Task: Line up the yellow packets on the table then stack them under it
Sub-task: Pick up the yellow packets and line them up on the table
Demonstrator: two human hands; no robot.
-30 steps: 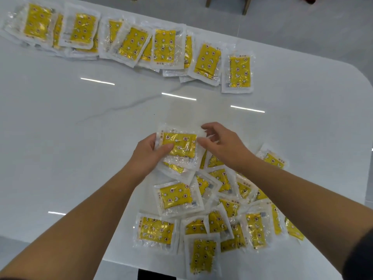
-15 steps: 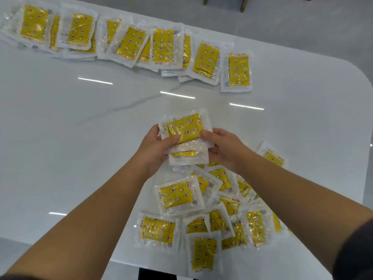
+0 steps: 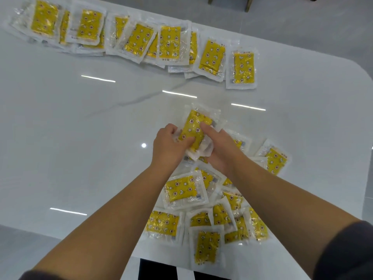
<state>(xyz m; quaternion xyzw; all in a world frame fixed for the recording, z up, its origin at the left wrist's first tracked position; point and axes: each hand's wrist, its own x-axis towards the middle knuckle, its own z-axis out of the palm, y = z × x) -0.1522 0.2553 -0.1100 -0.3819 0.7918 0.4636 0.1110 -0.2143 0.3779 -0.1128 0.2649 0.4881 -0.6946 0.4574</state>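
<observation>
Both hands hold a small bunch of yellow packets point(image 3: 194, 126) in clear wrappers just above the white table point(image 3: 80, 138). My left hand point(image 3: 170, 147) grips the bunch from the left, thumb on top. My right hand point(image 3: 219, 146) grips it from the right, fingers over the top packet. The bunch is tilted, its top end pointing away and to the right. A loose pile of yellow packets point(image 3: 203, 217) lies below my hands by the near edge. A row of overlapping yellow packets point(image 3: 141, 40) runs along the far side, ending at a single packet point(image 3: 243, 68).
The table's rounded corner point(image 3: 363, 77) is at the right and its near edge runs under the pile. A dark gap point(image 3: 159, 269) shows below the near edge. Chair legs point(image 3: 247, 5) stand on the grey floor beyond the table.
The bunch in my hands has turned from lying sideways to pointing away, tilted right. My right hand has moved on top of it and both hands have closed in.
</observation>
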